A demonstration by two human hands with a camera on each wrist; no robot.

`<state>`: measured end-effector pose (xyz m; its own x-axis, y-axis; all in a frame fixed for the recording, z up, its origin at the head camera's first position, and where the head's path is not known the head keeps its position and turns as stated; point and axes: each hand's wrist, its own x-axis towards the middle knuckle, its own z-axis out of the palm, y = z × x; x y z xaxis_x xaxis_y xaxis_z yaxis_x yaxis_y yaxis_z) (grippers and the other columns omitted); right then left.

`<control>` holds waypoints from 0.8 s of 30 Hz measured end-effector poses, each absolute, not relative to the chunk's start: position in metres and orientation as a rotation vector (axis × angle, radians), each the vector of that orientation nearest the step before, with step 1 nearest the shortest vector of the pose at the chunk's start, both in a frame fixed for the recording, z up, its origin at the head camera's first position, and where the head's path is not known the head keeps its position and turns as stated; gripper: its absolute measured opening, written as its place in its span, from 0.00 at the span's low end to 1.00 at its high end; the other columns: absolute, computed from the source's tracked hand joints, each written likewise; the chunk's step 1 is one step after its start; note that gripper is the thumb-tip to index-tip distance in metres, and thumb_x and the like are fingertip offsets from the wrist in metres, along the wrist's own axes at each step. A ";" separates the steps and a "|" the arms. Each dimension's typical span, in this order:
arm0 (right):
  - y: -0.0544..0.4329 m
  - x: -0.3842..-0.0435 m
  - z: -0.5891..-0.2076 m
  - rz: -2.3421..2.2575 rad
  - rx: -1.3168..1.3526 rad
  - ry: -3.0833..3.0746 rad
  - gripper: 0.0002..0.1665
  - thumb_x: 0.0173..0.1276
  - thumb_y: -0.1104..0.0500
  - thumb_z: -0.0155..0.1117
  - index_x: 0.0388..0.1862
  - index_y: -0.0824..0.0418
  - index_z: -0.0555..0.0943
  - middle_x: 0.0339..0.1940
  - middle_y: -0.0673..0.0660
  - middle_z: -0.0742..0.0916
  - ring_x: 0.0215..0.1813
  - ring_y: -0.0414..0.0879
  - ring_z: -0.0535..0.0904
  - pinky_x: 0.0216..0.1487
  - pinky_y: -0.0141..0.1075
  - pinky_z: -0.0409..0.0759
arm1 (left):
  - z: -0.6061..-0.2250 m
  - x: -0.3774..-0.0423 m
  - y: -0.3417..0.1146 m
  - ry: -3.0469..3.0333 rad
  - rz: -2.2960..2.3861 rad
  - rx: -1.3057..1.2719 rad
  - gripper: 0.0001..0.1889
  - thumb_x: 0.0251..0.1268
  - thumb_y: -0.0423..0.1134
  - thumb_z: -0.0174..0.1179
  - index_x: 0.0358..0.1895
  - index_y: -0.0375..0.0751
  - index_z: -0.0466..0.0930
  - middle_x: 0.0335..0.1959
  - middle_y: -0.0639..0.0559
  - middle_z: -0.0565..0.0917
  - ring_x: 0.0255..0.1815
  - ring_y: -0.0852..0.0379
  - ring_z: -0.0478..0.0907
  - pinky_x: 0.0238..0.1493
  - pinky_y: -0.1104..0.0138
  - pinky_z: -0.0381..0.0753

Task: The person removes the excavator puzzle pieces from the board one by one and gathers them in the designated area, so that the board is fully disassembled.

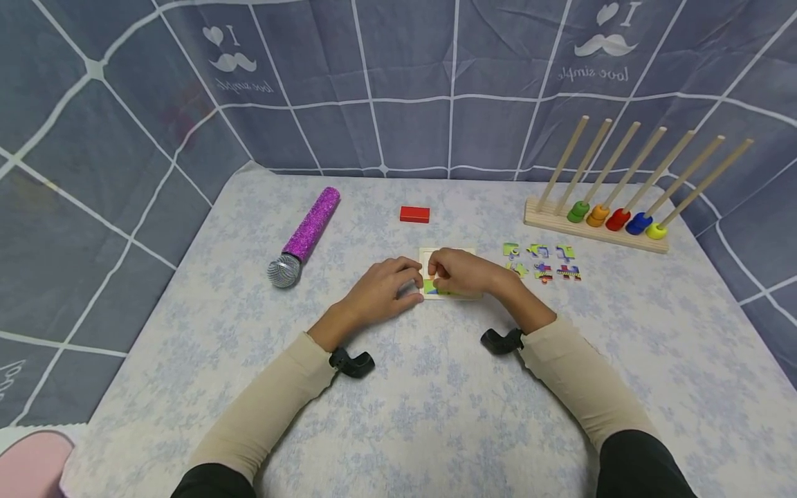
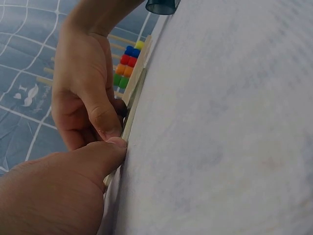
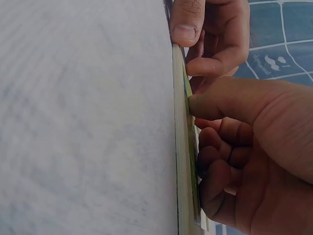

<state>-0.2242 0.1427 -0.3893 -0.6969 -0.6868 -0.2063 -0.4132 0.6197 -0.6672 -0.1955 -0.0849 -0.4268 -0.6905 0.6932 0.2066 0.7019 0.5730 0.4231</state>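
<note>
A small, light wooden jigsaw puzzle board (image 1: 463,298) lies flat on the table between both hands, with green and blue picture showing at its lower left. My left hand (image 1: 385,290) holds the board by its left edge, thumb at the near corner and curved fingers farther up. Over the board, my right hand (image 1: 463,271) has its fingers curled and holds a thin puzzle piece (image 3: 189,88) against it; the hand hides most of that piece in the head view. Several loose puzzle pieces (image 1: 543,270) with green, yellow and purple print lie in two rows to the right.
A purple glitter microphone (image 1: 311,225) lies at the left. Beyond the board is a red block (image 1: 414,214). A wooden peg rack (image 1: 598,232) with upright rods and coloured rings stands at the back right. Grey checked cloth (image 1: 411,131) hangs behind the table.
</note>
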 end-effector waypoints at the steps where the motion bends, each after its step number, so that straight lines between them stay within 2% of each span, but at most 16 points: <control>1: 0.143 -0.224 -0.389 -0.830 -0.866 2.395 0.08 0.73 0.68 0.60 0.48 0.69 0.76 0.31 0.56 0.75 0.32 0.46 0.67 0.37 0.39 0.68 | -0.427 -0.195 -0.085 -2.768 -0.758 -1.228 0.09 0.70 0.47 0.66 0.45 0.48 0.82 0.62 0.47 0.78 0.61 0.47 0.76 0.59 0.49 0.73; 10: 0.144 -0.223 -0.392 -0.876 -0.881 2.373 0.06 0.73 0.68 0.59 0.46 0.66 0.74 0.30 0.56 0.74 0.31 0.45 0.67 0.36 0.39 0.68 | -0.427 -0.193 -0.085 -2.797 -0.748 -1.214 0.09 0.70 0.47 0.66 0.45 0.49 0.81 0.63 0.47 0.78 0.62 0.47 0.75 0.59 0.49 0.72; 24: 0.155 -0.226 -0.383 -1.024 -0.973 2.312 0.04 0.75 0.66 0.61 0.43 0.60 0.75 0.34 0.53 0.81 0.33 0.46 0.75 0.33 0.38 0.73 | -0.428 -0.196 -0.086 -2.763 -0.730 -1.236 0.08 0.70 0.46 0.66 0.44 0.49 0.81 0.62 0.47 0.78 0.61 0.47 0.76 0.58 0.50 0.73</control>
<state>-0.2264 0.1552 -0.3833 -0.6618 -0.7431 -0.0990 -0.4261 0.4815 -0.7659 -0.1956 -0.0859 -0.4281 -0.6845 0.6978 0.2112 0.7110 0.5749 0.4049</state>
